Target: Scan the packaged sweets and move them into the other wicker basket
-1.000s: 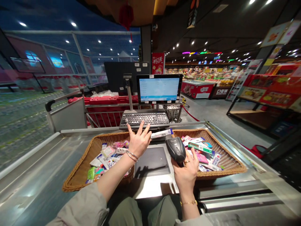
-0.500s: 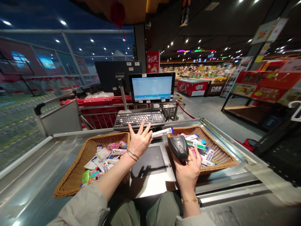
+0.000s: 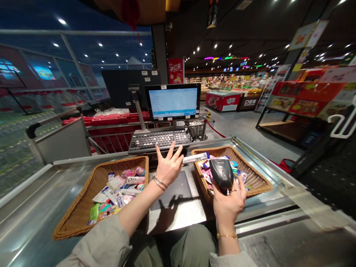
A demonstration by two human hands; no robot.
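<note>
Low in front of the keyboard point(image 3: 160, 140), my left hand point(image 3: 169, 168) holds a narrow white-and-blue candy pack point(image 3: 194, 158) on its thumb side, the other fingers spread. The pack's far end points over the left rim of the right wicker basket point(image 3: 261, 183). My right hand point(image 3: 229, 204) grips a black handheld barcode scanner point(image 3: 221, 172), raised above that basket and hiding part of its small packets. On the left, another wicker basket point(image 3: 73, 205) contains a Dove pack point(image 3: 135, 180) and several other sweets, including a green packet point(image 3: 94, 213).
A flat dark plate point(image 3: 180, 189) lies in the metal counter between the baskets. Behind the keyboard stands a lit monitor point(image 3: 172, 102), with a shopping cart point(image 3: 194, 128) past it. Shelves of red boxes point(image 3: 308, 98) are at the right.
My view has turned slightly right. The left hand and candy pack have shifted right together, relative to the keyboard. The scanner has moved right, further over the right basket.
</note>
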